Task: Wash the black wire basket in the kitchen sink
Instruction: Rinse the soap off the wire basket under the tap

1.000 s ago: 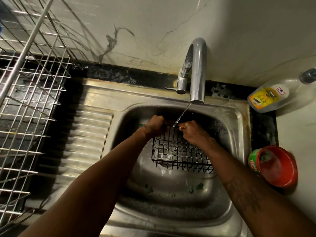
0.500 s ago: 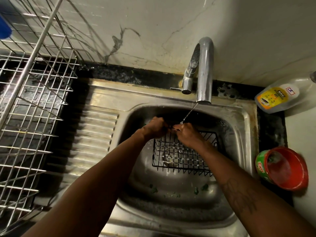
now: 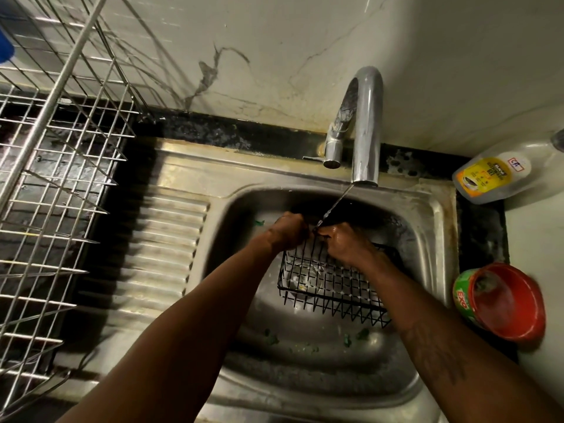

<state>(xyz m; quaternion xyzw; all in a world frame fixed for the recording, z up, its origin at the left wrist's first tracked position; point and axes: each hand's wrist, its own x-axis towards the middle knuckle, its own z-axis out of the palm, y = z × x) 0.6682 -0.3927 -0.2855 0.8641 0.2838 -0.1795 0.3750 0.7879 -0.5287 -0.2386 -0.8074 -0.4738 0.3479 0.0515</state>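
The black wire basket (image 3: pixel 332 288) is held inside the steel sink (image 3: pixel 436 215), tilted with its far rim raised. My left hand (image 3: pixel 288 230) grips the far rim at its left end. My right hand (image 3: pixel 343 242), wet, grips the same rim just to the right. A thin stream of water (image 3: pixel 334 206) falls slantwise from the chrome tap (image 3: pixel 366 129) onto the rim between both hands. The basket's far side is hidden behind my hands.
A steel dish rack (image 3: pixel 55 184) stands on the left beside the ribbed drainboard (image 3: pixel 164 248). A dish soap bottle (image 3: pixel 500 175) lies at the right back. A red tub (image 3: pixel 503 303) sits on the right counter. Green scraps (image 3: pixel 354 335) lie on the sink floor.
The basket and both hands stay under the stream; my hands have closed in together on the far rim. The view has shifted slightly left.
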